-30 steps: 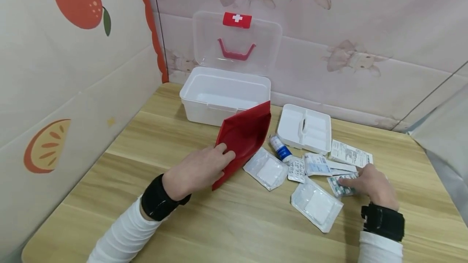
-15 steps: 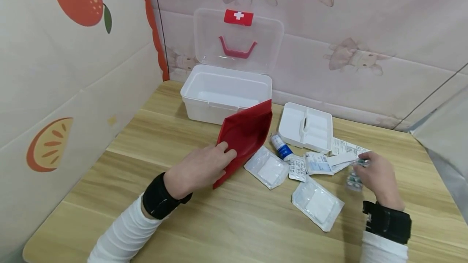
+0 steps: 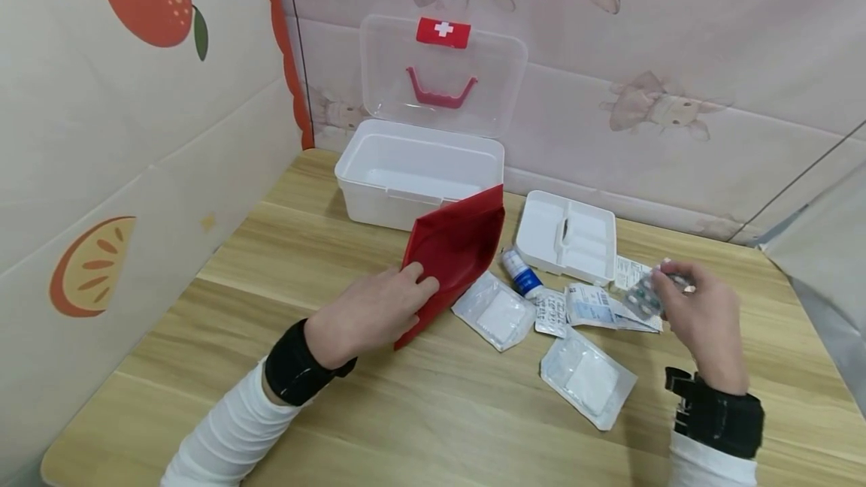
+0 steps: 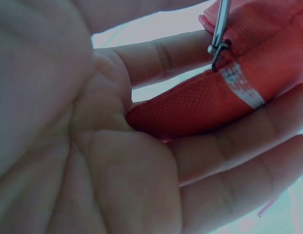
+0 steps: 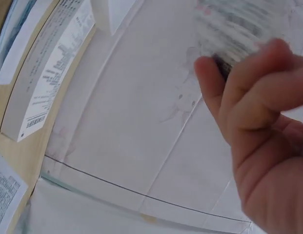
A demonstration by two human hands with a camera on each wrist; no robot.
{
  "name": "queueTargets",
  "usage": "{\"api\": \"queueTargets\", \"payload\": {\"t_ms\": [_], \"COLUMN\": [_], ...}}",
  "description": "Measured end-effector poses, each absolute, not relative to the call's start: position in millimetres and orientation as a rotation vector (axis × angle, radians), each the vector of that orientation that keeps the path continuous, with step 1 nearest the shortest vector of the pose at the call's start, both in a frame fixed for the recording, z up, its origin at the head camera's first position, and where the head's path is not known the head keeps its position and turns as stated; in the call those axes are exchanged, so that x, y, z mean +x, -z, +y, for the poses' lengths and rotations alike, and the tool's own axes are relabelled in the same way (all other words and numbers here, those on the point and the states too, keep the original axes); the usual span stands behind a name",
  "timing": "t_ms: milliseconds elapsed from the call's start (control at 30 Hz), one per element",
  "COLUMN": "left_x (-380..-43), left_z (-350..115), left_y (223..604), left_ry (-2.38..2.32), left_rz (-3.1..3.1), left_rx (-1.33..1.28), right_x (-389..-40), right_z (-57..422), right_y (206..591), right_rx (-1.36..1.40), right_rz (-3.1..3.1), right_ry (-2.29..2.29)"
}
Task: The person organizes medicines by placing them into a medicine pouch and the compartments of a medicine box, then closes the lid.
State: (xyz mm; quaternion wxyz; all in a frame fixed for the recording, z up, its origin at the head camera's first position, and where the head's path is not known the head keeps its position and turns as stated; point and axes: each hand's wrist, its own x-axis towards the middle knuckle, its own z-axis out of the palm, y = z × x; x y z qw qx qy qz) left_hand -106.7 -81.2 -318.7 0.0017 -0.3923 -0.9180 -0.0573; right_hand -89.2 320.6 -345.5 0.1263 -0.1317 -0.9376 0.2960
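My left hand [image 3: 372,310] holds a red zip pouch [image 3: 463,239] by its near side, its mouth gaping toward the right. A metal zipper pull [image 4: 219,29] shows on the pouch in the left wrist view, between thumb and fingers. Over the right of the table, my right hand [image 3: 707,314] pinches a blister pack of pills [image 3: 641,297], raised above the tabletop. That pack is blurred in the right wrist view. Below it lie paper packets [image 3: 591,305] and a printed box [image 3: 631,273], partly hidden by hand and pack.
A white first-aid box [image 3: 413,205] with raised clear lid [image 3: 443,58] stands at the back. Beside it sits a divided white tray [image 3: 588,239]. A blue-white bottle [image 3: 521,273], another blister pack [image 3: 551,313] and two dressing packets [image 3: 497,310] [image 3: 588,378] lie on the table.
My right hand has picked the blister pack up off the table and tilted it upward. The left hand and red pouch have stayed in place.
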Motion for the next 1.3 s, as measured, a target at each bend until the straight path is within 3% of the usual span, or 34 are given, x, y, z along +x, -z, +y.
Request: {"api": "queueTargets", "payload": {"t_ms": [767, 1300], "left_x": [-106.0, -105.9], "left_z": [-81.3, -81.5], "left_y": [317.9, 318.1], "left_ry": [0.196, 0.187], "left_rz": [-2.915, -2.887], "left_rx": [-1.212, -1.219], "right_x": [-92.0, -92.2], "right_z": [304.0, 290.8], "right_y": [346.7, 341.9], "right_rx": [-0.020, -0.029], "right_rz": [-2.688, -2.733], "right_ry": [-0.931, -0.676]}}
